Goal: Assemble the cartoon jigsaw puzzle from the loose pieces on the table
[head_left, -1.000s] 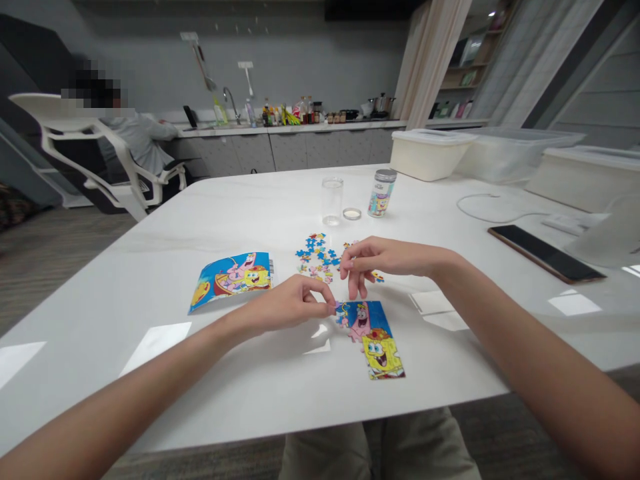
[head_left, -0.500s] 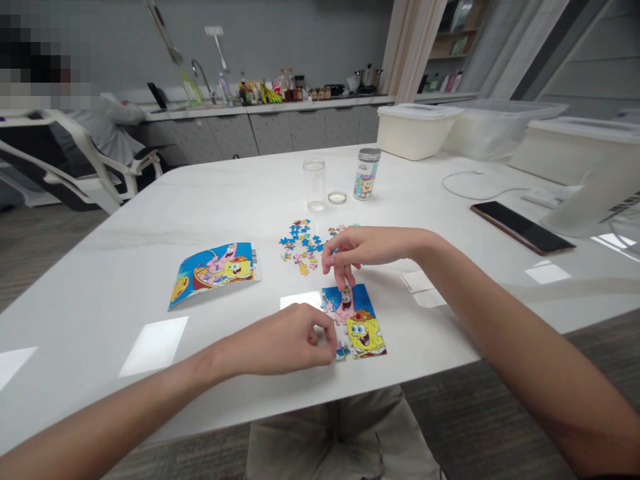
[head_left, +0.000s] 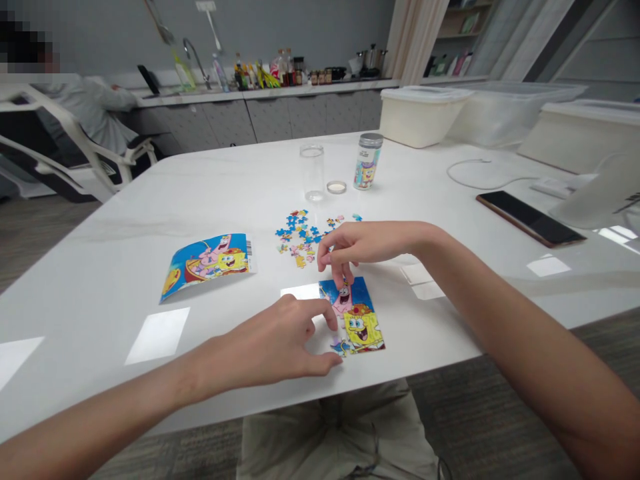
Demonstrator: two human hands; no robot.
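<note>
A partly joined puzzle (head_left: 363, 320) with a yellow and a pink cartoon figure lies near the table's front edge. My left hand (head_left: 285, 333) is at its lower left side, thumb and index finger apart, with nothing between them. At the puzzle's top edge, my right hand (head_left: 345, 252) hovers or rests with bent, spread fingers; no piece shows in it. Loose puzzle pieces (head_left: 300, 233) are scattered just beyond, some hidden by the right hand. A curved picture sheet (head_left: 207, 263) with the same figures lies to the left.
Farther back stand a clear jar (head_left: 313, 175), a round lid (head_left: 337, 187) and a printed can (head_left: 367, 163). On the right are a phone (head_left: 530, 218), a cable and plastic bins (head_left: 425, 117). A person (head_left: 85, 107) sits at the back left.
The thumb and index finger of my left hand have parted, and a blue piece at the puzzle's lower left now sits against it. The right hand has barely moved. The view has shifted slightly.
</note>
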